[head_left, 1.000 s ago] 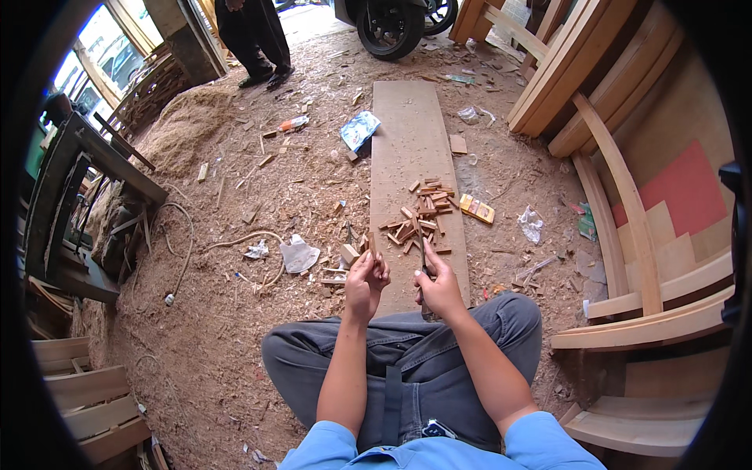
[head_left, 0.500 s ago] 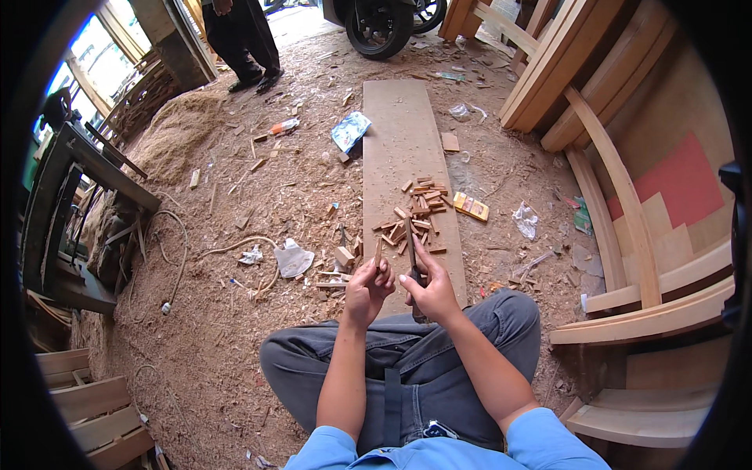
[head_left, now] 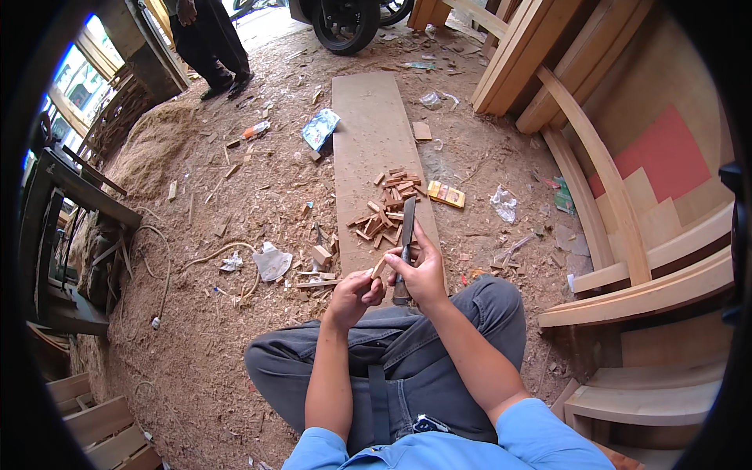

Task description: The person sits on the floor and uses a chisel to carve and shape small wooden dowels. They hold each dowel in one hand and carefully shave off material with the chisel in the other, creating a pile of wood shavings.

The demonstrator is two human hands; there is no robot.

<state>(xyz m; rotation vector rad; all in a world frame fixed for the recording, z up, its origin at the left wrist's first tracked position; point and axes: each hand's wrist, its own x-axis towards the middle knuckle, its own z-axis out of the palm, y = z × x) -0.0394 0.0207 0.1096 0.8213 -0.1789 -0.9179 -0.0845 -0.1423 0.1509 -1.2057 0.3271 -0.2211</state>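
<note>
My left hand is closed on a small wooden piece, gripping it between thumb and fingers. In my right hand is a chisel, its flat blade pointing up and away and its dark handle running down through the fingers. The right thumb lies close to the upper end of the wooden piece; whether it touches I cannot tell. Just beyond both hands, a loose pile of small reddish-brown wooden pieces lies on a long flat board.
Sawdust and scraps cover the floor. A yellow packet lies right of the pile, a blue packet left of the board. Curved wooden frames stand at right, a dark machine at left. A person stands far left, near a motorbike wheel.
The view has shifted, so the scene sits further left. The chisel has turned to show its broad blade, and the wooden piece now tilts towards my right hand.
</note>
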